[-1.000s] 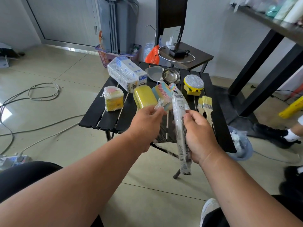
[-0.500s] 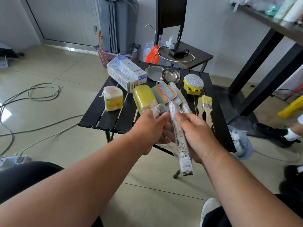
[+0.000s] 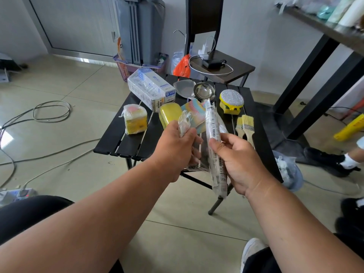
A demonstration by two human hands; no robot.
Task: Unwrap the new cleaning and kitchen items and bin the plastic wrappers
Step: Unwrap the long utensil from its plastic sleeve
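The ladle point(image 3: 204, 93) is the item in work: its steel bowl lies bare over the far middle of the counter point(image 3: 110, 142), while its handle is inside a long clear wrapper point(image 3: 215, 146) printed with black text. The right hand point(image 3: 238, 160) grips that wrapper around its middle, and the left hand point(image 3: 175, 148) pinches a crumpled bit of clear plastic point(image 3: 184, 124) just beside it. I judge the sleeve partly drawn off, not yet free, and nothing in hand is binned.

Done, as far as shows: the yellow sponge point(image 3: 169, 115), the glittery scrubber point(image 3: 231, 101) near the far right corner and the two paintbrushes point(image 3: 244, 125) at the right edge look unwrapped (though thin film would be hard to spot here). Left: the sponge block point(image 3: 135, 119) near the left edge sits in clear film, and the white box point(image 3: 150, 91) at the far left corner seems film-covered too. A bin bag point(image 3: 289, 170) on the floor past the right edge holds crumpled plastic.

The wrapper's print and the box's blue label are too small to read; no brand can be made out.
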